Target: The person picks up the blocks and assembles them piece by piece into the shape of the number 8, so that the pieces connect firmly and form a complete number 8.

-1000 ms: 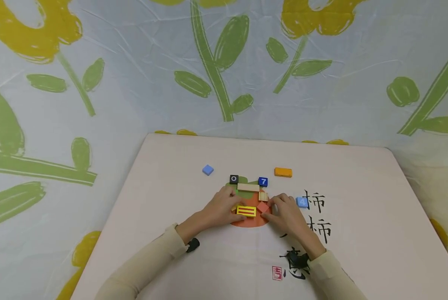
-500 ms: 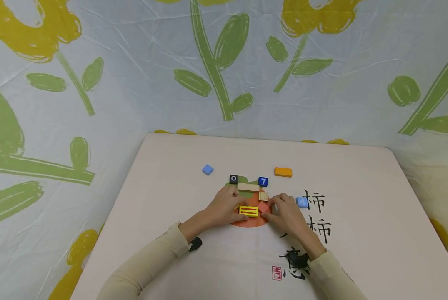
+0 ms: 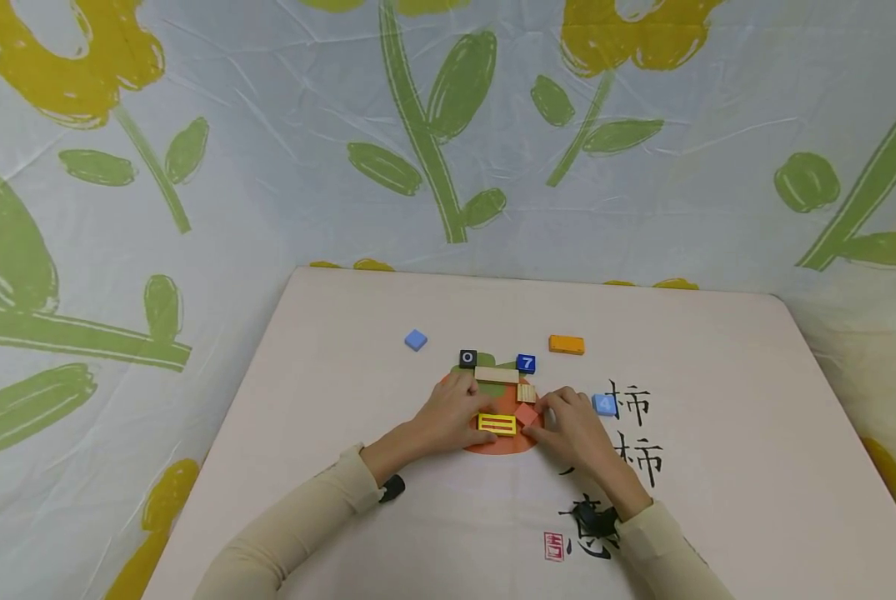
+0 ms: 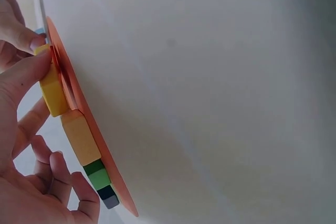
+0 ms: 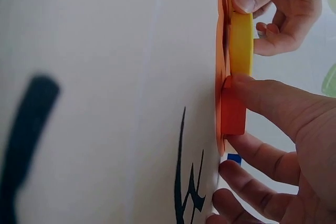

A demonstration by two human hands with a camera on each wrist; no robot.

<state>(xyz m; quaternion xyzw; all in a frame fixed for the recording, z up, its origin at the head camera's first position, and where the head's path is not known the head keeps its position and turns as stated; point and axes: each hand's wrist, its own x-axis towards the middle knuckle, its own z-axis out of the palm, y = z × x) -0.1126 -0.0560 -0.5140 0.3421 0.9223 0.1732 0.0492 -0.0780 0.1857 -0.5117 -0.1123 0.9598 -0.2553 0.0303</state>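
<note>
- Pinching the yellow block [image 3: 497, 425] between thumb and finger of the left hand [image 3: 445, 414], other fingers off it.
- Pinching the red block [image 3: 526, 414] between thumb and finger of the right hand [image 3: 573, 421].
- Lying between both hands, yellow block just beside red block, too close to tell whether touching; both over an orange patch [image 3: 493, 448] on the desk [image 3: 342, 317].
- Showing a small wooden block [image 3: 526, 392] just beyond the red block, then a wooden strip [image 3: 497, 376], with a black block [image 3: 468, 358] and a dark blue block [image 3: 526, 363] near its ends.
- Showing a light blue block [image 3: 604, 405] near the right hand, on its outer side.
</note>
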